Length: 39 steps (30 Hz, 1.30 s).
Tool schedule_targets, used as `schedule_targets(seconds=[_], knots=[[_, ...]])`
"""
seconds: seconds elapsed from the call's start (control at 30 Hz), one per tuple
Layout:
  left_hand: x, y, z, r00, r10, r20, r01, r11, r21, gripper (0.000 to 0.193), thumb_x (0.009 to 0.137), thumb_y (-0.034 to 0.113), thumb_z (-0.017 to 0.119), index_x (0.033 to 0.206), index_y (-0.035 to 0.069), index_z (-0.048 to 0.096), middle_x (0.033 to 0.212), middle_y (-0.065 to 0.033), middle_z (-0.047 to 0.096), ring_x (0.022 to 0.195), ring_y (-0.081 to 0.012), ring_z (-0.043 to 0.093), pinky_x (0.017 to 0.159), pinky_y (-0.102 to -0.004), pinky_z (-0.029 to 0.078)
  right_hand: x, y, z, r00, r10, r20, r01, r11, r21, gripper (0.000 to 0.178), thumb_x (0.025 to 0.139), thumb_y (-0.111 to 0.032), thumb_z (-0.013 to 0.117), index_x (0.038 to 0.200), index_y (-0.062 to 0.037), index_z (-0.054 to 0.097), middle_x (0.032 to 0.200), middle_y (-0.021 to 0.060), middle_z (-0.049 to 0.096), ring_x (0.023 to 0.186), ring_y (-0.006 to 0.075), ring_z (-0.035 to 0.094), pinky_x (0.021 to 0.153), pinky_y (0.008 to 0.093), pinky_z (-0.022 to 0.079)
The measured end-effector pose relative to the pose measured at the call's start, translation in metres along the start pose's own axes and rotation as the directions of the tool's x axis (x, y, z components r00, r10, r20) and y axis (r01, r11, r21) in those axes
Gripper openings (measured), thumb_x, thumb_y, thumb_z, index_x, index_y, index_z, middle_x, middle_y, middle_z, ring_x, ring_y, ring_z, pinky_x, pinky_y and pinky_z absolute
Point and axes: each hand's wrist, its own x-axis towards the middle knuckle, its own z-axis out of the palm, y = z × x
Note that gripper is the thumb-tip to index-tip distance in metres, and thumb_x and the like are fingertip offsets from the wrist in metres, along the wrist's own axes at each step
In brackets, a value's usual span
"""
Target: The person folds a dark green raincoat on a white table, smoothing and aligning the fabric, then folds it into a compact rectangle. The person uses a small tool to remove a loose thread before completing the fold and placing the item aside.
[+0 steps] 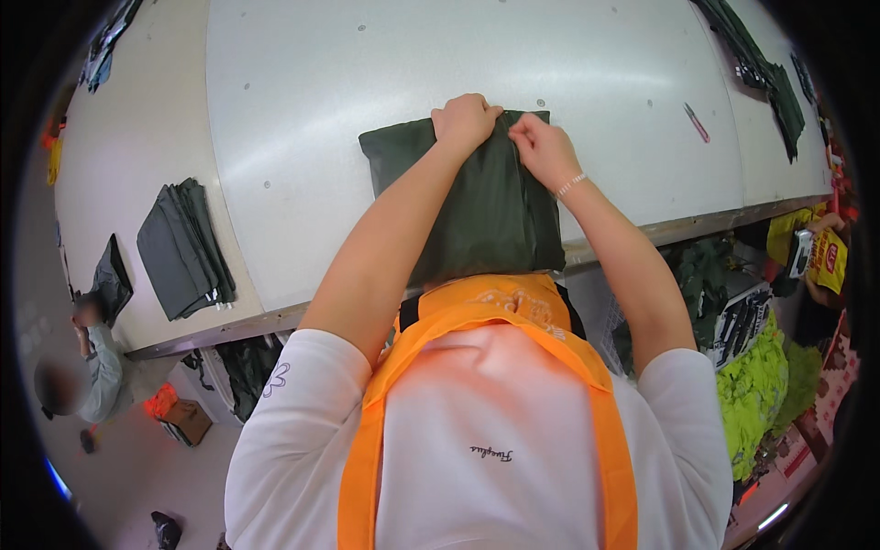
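A dark green, squarish fabric packet (458, 220) lies puffed up on the pale table, its near end against my orange apron. What is inside it cannot be seen. My left hand (466, 123) is closed at the packet's far edge, fingers curled onto the cloth beside a raised seam or fold. Just right of it, across that seam, my right hand (544, 152) has thumb and fingertips pressed together on the fabric near the far right corner. A light bracelet (570, 186) circles my right wrist.
Folded dark cloth pieces (186, 249) are stacked at the left. A red-handled cutter (697, 123) lies at the right, with more dark fabric (768, 87) farther off. A person (87, 371) is at the far left; bright yellow-green garments (753, 394) hang below the table's right side.
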Motion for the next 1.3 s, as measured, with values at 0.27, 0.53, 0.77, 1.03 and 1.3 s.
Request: schedule_targets(seconds=[0.27, 0.53, 0.77, 1.03, 1.3], knots=[[0.008, -0.008, 0.004, 0.999, -0.032, -0.004, 0.032, 0.999, 0.008, 0.044, 0.085, 0.052, 0.05, 0.1, 0.015, 0.069, 0.099, -0.0057, 0.068, 0.095, -0.0237, 0.063, 0.089, -0.0412, 0.041, -0.067, 0.0, -0.008, 0.986, -0.047, -0.162, 0.063, 0.993, 0.095, 0.012, 0.084, -0.013, 0.062, 0.093, -0.0065, 0.059, 0.082, 0.0117, 0.063, 0.073, 0.0307, 0.061, 0.067, 0.0373, 0.05], [-0.005, -0.007, 0.001, 0.998, 0.044, 0.046, -0.044, 0.999, 0.006, 0.056, 0.081, 0.063, 0.05, 0.107, 0.016, 0.067, 0.105, -0.0042, 0.068, 0.101, -0.0215, 0.062, 0.095, -0.0398, 0.037, -0.009, -0.001, -0.006, 0.997, -0.061, 0.044, 0.065, 0.993, -0.102, 0.022, 0.079, -0.012, 0.067, 0.098, -0.0048, 0.061, 0.102, 0.0132, 0.057, 0.096, 0.03, 0.058, 0.081, 0.039, 0.049], [-0.003, -0.008, 0.006, 0.999, 0.041, 0.009, -0.041, 0.998, 0.045, 0.059, 0.08, 0.066, 0.05, 0.104, 0.015, 0.068, 0.102, -0.0051, 0.068, 0.1, -0.0224, 0.062, 0.089, -0.0382, 0.041, 0.001, 0.001, -0.011, 0.976, -0.158, 0.153, 0.184, 0.968, -0.172, 0.018, 0.08, -0.015, 0.065, 0.094, -0.0036, 0.062, 0.092, 0.0132, 0.062, 0.088, 0.0312, 0.06, 0.079, 0.0384, 0.049], [-0.006, -0.011, 0.007, 0.996, 0.081, -0.045, -0.081, 0.997, -0.01, 0.053, 0.081, 0.061, 0.053, 0.099, 0.014, 0.069, 0.095, -0.0063, 0.069, 0.094, -0.0232, 0.063, 0.088, -0.0398, 0.04, 0.023, -0.005, -0.013, 0.99, -0.104, 0.093, 0.12, 0.976, -0.184, 0.014, 0.083, -0.014, 0.056, 0.077, -0.004, 0.064, 0.077, 0.0144, 0.064, 0.072, 0.0332, 0.061, 0.069, 0.0409, 0.05], [-0.003, -0.011, 0.009, 0.997, 0.03, -0.069, -0.035, 0.997, -0.074, 0.052, 0.079, 0.059, 0.056, 0.097, 0.012, 0.07, 0.092, -0.007, 0.069, 0.093, -0.0227, 0.063, 0.088, -0.0392, 0.037, 0.01, -0.007, -0.023, 0.939, -0.331, 0.093, 0.343, 0.915, -0.211, 0.011, 0.083, -0.013, 0.056, 0.08, -0.0043, 0.062, 0.08, 0.0127, 0.061, 0.074, 0.0327, 0.06, 0.066, 0.0408, 0.049]])
